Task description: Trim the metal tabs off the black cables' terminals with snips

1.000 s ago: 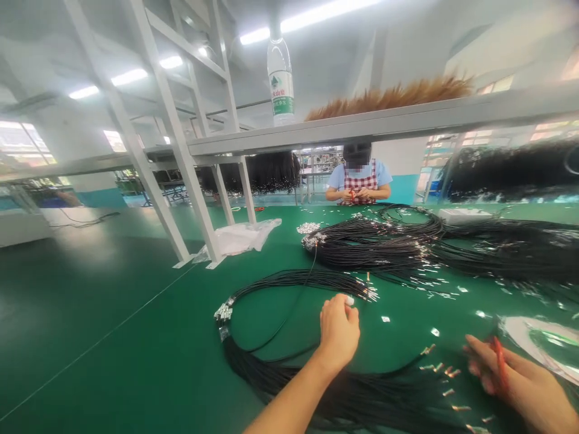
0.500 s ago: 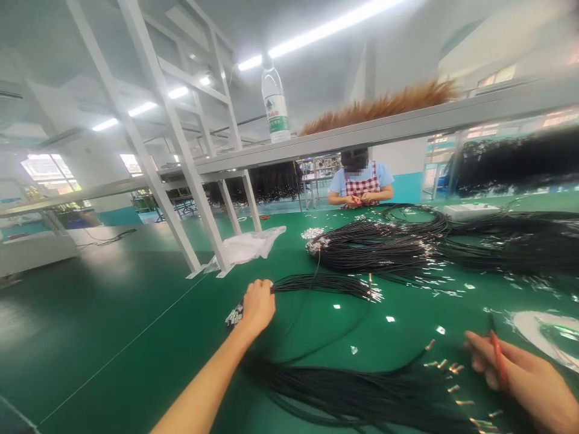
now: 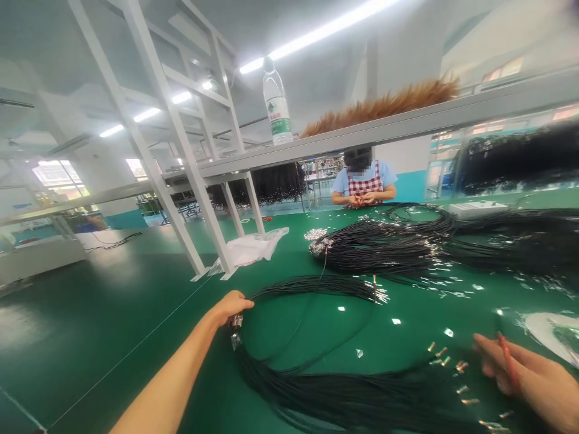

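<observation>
My left hand (image 3: 231,306) is closed around the left end of a bundle of black cables (image 3: 312,286). Silvery connectors (image 3: 236,330) show just below the fingers. To the right, my right hand (image 3: 527,374) grips a small red-handled tool (image 3: 508,361) with a dark tip; blur hides its exact kind. Between the hands, closer to me, lies a thicker bundle of black cables (image 3: 344,392), curving up on its left toward the connectors. Its stripped copper-coloured ends (image 3: 461,366) fan out beside my right hand.
More black cables (image 3: 384,250) are heaped across the green table (image 3: 149,337). Small clear scraps (image 3: 396,321) are scattered about. White shelf legs (image 3: 199,211) stand at left beside a plastic bag (image 3: 253,246). A bottle (image 3: 277,108) stands on the shelf; a co-worker (image 3: 362,181) sits opposite.
My left hand has slid left along the cable bundle to its end, uncovering more of the cables. My right hand still holds the red-handled tool near the same spot.
</observation>
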### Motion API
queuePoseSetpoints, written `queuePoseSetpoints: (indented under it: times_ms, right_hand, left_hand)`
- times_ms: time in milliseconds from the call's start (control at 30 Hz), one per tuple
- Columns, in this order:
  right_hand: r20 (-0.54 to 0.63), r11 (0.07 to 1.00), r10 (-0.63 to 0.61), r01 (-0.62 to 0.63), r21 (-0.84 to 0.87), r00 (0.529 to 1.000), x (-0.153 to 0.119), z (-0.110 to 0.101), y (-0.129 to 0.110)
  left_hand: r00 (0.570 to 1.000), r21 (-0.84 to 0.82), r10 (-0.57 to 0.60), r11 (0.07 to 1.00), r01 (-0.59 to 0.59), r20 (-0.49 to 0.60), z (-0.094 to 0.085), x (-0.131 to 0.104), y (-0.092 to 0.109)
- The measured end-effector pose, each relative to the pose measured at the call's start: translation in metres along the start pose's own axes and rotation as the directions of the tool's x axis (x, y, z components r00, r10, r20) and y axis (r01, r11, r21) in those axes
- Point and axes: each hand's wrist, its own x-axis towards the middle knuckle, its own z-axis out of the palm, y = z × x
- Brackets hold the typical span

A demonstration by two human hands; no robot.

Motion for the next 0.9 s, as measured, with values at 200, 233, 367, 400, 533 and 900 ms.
queuePoseSetpoints:
  times_ms: [200, 233, 367, 400, 533, 900]
  right_hand:
    - [0.086, 0.988, 0.046, -0.058, 0.142, 0.995, -0.004, 0.001, -0.004]
    - [0.088, 0.986, 0.05, -0.063, 0.153, 0.995, -0.003, 0.002, -0.001]
    - [0.095, 0.968, 0.054, -0.075, 0.239, 0.994, -0.001, 0.001, 0.004]
    - [0.109, 0.965, 0.063, -0.088, 0.247, 0.992, -0.002, 0.0, 0.004]
    - [0.128, 0.972, 0.075, -0.101, 0.21, 0.989, -0.003, -0.001, 0.003]
    - [0.078, 0.979, 0.068, -0.082, 0.188, 0.995, -0.006, -0.002, -0.003]
  left_hand:
    - [0.962, -0.225, 0.229, 0.94, -0.258, -0.146, -0.039, -0.031, 0.034]
    - [0.942, -0.227, 0.265, 0.923, -0.31, -0.208, -0.045, -0.034, 0.048]
    - [0.783, -0.146, 0.361, 0.859, -0.491, -0.507, -0.073, -0.039, 0.118]
    - [0.734, -0.117, 0.381, 0.842, -0.527, -0.563, -0.08, -0.041, 0.136]
    - [0.232, 0.296, 0.541, 0.714, -0.634, -0.809, -0.094, -0.062, 0.179]
    - [0.463, 0.52, 0.885, 0.371, -0.769, 0.054, -0.006, -0.156, -0.011]
